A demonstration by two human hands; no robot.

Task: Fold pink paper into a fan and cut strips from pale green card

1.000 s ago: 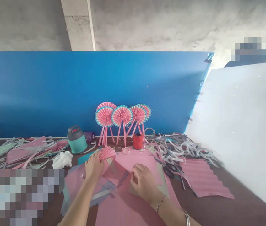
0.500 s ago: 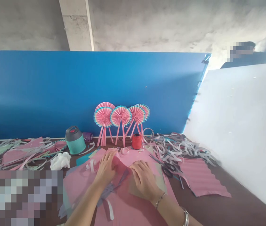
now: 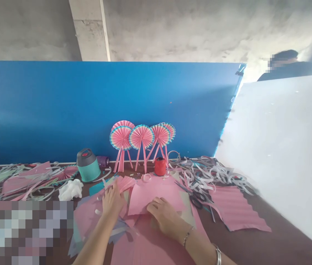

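My left hand (image 3: 113,202) rests over loose pink paper and pale strips left of centre, its fingers extended and the thumb apart; I see nothing gripped in it. A small pleated pink paper piece (image 3: 126,183) lies just past its fingertips. My right hand (image 3: 165,216), with bracelets at the wrist, has its fingers curled at the near edge of a pink paper sheet (image 3: 156,193). That sheet lies over other pink and pale papers. Black-handled scissors (image 3: 196,200) lie to the right of the sheet, partly among strips.
Several finished pink round paper fans (image 3: 142,137) lean against a blue partition (image 3: 62,106). A red spool-like item (image 3: 160,166) and a teal container with a grey lid (image 3: 88,167) stand before it. Curled strips (image 3: 213,171) heap at right, beside a creased pink sheet (image 3: 238,208).
My left hand has moved left and nearer to me, uncovering the pleated piece. The pink sheet now lies flatter under my right hand, which has shifted slightly toward me.
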